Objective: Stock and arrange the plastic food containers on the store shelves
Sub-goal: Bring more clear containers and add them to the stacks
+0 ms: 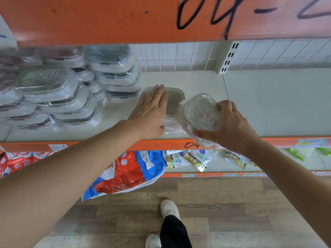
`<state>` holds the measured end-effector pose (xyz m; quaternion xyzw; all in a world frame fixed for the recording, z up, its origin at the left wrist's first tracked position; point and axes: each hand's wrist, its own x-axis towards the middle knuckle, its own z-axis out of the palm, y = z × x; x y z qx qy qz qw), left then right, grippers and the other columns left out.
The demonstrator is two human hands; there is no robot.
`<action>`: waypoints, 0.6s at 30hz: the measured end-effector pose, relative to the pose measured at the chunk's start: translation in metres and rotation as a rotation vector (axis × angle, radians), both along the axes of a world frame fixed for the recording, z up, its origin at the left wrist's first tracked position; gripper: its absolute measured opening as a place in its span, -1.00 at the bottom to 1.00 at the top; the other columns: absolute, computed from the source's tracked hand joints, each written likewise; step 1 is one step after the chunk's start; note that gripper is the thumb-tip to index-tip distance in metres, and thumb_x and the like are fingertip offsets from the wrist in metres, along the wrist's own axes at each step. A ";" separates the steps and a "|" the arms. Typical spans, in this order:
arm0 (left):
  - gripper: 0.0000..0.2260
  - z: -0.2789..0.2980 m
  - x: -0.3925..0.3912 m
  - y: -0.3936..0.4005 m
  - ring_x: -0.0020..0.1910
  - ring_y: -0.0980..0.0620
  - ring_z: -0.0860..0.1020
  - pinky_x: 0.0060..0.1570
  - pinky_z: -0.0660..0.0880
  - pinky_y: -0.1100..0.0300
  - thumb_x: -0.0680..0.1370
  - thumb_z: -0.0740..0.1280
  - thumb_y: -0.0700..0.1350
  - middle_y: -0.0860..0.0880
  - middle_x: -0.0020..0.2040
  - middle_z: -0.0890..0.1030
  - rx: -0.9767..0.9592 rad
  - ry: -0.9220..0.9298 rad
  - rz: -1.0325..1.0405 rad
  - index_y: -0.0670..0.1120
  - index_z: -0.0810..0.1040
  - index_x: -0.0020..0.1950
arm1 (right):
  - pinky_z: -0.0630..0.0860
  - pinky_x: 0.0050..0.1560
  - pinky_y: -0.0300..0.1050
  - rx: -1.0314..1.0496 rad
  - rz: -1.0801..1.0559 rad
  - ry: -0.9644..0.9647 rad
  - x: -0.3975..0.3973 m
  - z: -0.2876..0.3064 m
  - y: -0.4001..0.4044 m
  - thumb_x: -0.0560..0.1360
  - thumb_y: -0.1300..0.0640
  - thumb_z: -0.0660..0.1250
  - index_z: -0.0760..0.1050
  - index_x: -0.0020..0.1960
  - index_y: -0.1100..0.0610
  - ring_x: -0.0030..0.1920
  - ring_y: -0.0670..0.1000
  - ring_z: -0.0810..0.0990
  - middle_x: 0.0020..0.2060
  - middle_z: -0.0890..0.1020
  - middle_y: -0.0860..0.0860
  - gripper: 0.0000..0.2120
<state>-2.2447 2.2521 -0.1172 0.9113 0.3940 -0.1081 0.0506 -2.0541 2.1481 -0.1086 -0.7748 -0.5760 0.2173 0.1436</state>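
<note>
Bare forearms, black trousers (174, 231), white sneakers (169, 208).

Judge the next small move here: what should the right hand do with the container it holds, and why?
Probably lower it onto the shelf beside the flat container. The right hand holds the wrapped clear container tilted near the shelf's front edge, while the left hand lies flat on the grey-lidded container, with bare shelf to the right.

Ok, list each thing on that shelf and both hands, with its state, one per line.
left hand: flat, fingers straight, pressing on the grey-lidded container
grey-lidded container: lying flat on the shelf, lid on
right hand: gripping the clear container
clear container: wrapped, tilted, held above the shelf edge
wrapped container stacks: piled at the left, leaning
</note>
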 end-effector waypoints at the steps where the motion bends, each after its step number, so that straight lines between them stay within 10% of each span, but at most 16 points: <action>1: -0.23 0.000 0.004 0.001 0.52 -0.15 -0.21 0.49 -0.16 -0.06 0.51 0.29 -0.09 -0.21 0.53 -0.17 0.023 0.021 -0.007 -0.28 -0.14 0.51 | 0.35 0.13 0.04 -0.002 -0.008 -0.004 0.004 -0.004 -0.005 0.15 -0.37 0.38 0.24 0.19 0.13 0.08 0.06 0.40 0.02 0.25 -0.07 -0.17; 7: -0.27 0.003 0.009 0.007 0.22 -0.19 0.29 0.34 0.23 -0.01 0.37 0.45 -0.02 -0.23 0.24 0.23 0.187 0.009 -0.087 -0.29 0.16 0.36 | 0.35 0.12 0.04 -0.060 -0.040 -0.018 0.016 -0.017 -0.027 0.09 -0.42 0.32 0.25 0.21 0.15 0.14 0.12 0.41 0.00 0.24 -0.06 -0.10; 18: -0.13 0.009 -0.069 -0.020 0.12 -0.17 0.36 0.17 0.37 0.00 0.10 0.53 0.15 -0.21 0.15 0.34 0.178 -0.121 0.070 -0.28 0.36 0.24 | 0.36 0.19 0.02 -0.022 0.110 -0.005 -0.028 0.008 -0.031 0.15 -0.35 0.35 0.28 0.26 0.16 0.16 0.09 0.36 0.13 0.37 0.06 -0.14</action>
